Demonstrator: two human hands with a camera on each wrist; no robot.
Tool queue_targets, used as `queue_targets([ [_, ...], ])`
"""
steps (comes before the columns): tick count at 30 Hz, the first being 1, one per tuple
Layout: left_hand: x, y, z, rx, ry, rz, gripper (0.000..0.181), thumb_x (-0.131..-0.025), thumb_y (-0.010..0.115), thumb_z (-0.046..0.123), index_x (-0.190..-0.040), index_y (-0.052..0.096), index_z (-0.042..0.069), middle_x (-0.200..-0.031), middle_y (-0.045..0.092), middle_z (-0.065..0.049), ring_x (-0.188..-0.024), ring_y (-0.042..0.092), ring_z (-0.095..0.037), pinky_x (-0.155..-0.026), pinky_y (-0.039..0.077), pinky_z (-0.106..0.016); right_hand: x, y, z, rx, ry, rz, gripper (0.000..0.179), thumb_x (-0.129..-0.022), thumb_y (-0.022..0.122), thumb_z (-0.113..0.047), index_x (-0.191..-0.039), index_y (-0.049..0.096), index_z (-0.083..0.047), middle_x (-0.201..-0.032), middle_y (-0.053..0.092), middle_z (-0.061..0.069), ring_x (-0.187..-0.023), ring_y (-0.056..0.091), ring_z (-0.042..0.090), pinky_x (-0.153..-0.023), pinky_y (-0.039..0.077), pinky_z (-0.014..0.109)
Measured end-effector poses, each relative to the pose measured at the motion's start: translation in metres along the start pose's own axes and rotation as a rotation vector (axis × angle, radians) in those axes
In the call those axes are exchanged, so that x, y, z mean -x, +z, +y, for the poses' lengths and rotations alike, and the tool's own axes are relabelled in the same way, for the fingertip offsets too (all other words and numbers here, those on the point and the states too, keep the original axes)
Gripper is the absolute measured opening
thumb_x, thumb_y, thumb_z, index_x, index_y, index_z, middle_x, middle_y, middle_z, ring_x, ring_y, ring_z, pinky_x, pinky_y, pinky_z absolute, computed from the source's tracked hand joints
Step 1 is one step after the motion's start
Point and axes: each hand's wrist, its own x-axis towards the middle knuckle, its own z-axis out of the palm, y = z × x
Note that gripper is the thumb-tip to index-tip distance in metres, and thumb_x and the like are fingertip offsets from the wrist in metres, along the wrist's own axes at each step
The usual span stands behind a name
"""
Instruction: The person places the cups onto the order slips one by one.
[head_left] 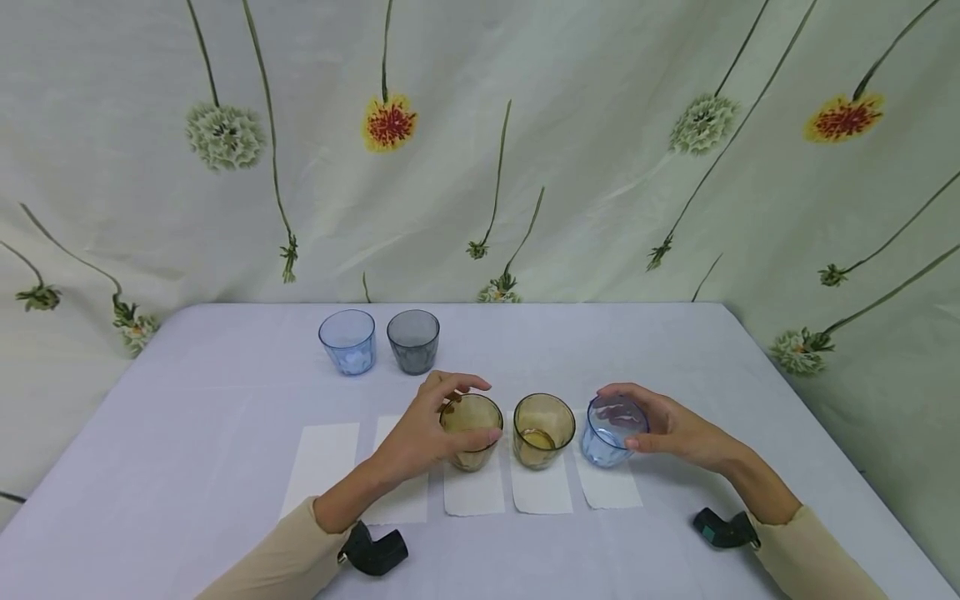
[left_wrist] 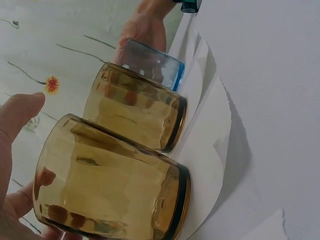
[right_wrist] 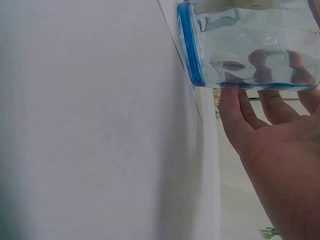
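My left hand (head_left: 420, 433) curves around an amber glass (head_left: 472, 462) on a paper strip. In the left wrist view its thumb (left_wrist: 22, 112) stands apart from the rim; other fingers lie behind the glass, partly hidden. Beside it stands a second amber glass (head_left: 542, 429), upright and untouched. My right hand (head_left: 678, 433) grips a light blue glass (head_left: 606, 442) at the right end of the row, thumb at the near rim and fingers around the far side. In the right wrist view, fingers (right_wrist: 275, 107) touch the side of that glass.
Another blue glass (head_left: 348, 346) and a grey glass (head_left: 414, 346) stand at the back left. Several white paper strips lie in a row, including one (head_left: 322, 462) at the left. A white cloth (head_left: 187, 467) covers the table; a flowered curtain (head_left: 585, 150) hangs behind.
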Motion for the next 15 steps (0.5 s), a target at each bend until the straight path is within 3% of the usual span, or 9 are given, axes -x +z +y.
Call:
queue_targets([
  [9, -0.002, -0.005, 0.004, 0.006, 0.108, 0.043, 0.043, -0.086, 0.078, 0.031, -0.126, 0.063, 0.028, -0.124, 0.050, -0.008, -0.119, 0.048, -0.026, -0.105, 0.041, -0.048, -0.001, -0.001, 0.000, 0.003, -0.003, -0.002, 0.060, -0.093, 0.065, 0.000, -0.148, 0.040, -0.004, -0.147, 0.048, 0.006, -0.134, 0.043, 0.003, -0.108, 0.033, 0.012],
  [15, -0.004, -0.015, 0.005, 0.013, 0.122, 0.087, 0.040, -0.089, 0.076, 0.029, -0.127, 0.062, 0.025, -0.125, 0.051, -0.005, -0.122, 0.048, -0.031, -0.107, 0.038, -0.056, -0.001, 0.000, -0.001, 0.015, 0.021, 0.009, 0.061, -0.093, 0.065, -0.001, -0.148, 0.040, -0.006, -0.147, 0.048, 0.004, -0.134, 0.043, 0.002, -0.108, 0.033, 0.012],
])
